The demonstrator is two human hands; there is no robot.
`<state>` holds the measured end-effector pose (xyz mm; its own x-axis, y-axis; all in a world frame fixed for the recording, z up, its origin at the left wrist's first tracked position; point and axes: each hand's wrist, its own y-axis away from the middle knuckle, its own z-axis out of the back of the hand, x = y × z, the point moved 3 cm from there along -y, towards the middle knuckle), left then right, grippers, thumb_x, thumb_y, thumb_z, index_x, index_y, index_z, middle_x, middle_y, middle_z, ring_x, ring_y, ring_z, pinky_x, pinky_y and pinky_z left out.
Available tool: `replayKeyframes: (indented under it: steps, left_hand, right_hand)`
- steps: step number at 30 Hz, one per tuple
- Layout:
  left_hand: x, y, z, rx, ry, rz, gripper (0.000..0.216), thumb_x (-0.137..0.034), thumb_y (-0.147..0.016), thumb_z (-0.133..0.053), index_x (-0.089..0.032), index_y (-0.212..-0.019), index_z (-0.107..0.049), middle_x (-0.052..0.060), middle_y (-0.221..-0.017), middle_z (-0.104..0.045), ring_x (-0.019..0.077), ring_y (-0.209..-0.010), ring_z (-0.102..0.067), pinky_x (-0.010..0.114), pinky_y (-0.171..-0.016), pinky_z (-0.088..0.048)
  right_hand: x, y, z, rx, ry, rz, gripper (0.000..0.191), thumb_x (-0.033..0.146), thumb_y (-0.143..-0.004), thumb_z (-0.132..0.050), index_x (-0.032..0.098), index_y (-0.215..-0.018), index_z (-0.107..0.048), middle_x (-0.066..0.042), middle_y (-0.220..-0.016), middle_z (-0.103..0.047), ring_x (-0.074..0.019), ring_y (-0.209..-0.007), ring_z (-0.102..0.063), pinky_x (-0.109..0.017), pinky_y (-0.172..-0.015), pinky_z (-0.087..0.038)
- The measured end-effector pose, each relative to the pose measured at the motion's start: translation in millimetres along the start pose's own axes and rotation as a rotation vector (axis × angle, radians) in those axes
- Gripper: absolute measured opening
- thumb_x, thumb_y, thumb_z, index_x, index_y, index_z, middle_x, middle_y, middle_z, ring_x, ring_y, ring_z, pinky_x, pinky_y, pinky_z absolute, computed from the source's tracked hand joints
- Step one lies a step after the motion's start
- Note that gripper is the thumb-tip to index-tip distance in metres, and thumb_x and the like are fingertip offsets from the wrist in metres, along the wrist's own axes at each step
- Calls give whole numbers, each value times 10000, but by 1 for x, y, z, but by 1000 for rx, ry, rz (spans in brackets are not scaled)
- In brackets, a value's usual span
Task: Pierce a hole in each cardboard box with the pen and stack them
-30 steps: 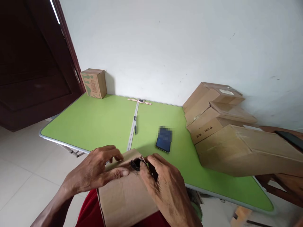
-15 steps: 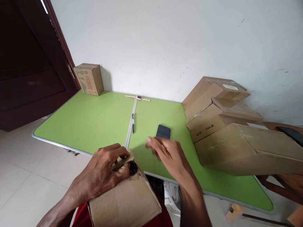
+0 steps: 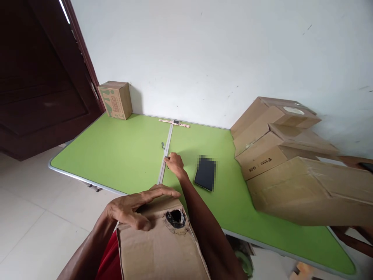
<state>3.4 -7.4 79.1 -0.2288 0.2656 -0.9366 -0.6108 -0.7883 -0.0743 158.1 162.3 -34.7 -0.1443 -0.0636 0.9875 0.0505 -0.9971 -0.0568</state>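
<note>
A cardboard box (image 3: 163,252) with a ragged, dark-edged hole in its upper face leans at the table's near edge, against red clothing. My left hand (image 3: 136,208) grips its top, thumb on the near face and fingers stretched over the far edge, left of the hole. Over the table's middle seam, my right hand (image 3: 175,163) is closed in a pinch on a slim dark pen, mostly hidden by the fingers. A small grey clip-like piece (image 3: 163,146) lies just beyond that hand.
On the green table (image 3: 116,155) a dark phone (image 3: 205,174), partly pixelated, lies right of my right hand. A pink-strapped watch (image 3: 175,122) lies by the wall. Several cardboard boxes (image 3: 279,159) are stacked at the right; a printed box (image 3: 116,100) stands at the far left.
My right hand has moved forward and left, from near the phone to the pen, and closed on it. My left thumb has come out of the box's hole and now rests beside it.
</note>
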Motion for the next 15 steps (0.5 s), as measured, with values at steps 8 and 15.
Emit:
replayKeyframes:
  steps: [8,15]
  left_hand:
    - [-8,-11,-3,150,171,35,728,-512,-719,-680,-256,-1400,-704,116,-1481,-663,391,-1267,-689,467,-987,-608]
    - [-2,-19,-16,246,299,180,677,-345,-677,-659,-257,-1345,-595,33,-1024,-712,172,-664,-604,285,-572,-465]
  right_hand:
    - [67,91,79,-63,-314,3,298,499,-879,-729,255,-885,-558,46,-678,-692,-137,-527,-638,-239,-470,-451]
    - [125,213,97,-193,-417,127,238,504,-956,-753,267,-964,-765,-48,-856,-794,-240,-780,-771,-352,-695,-643]
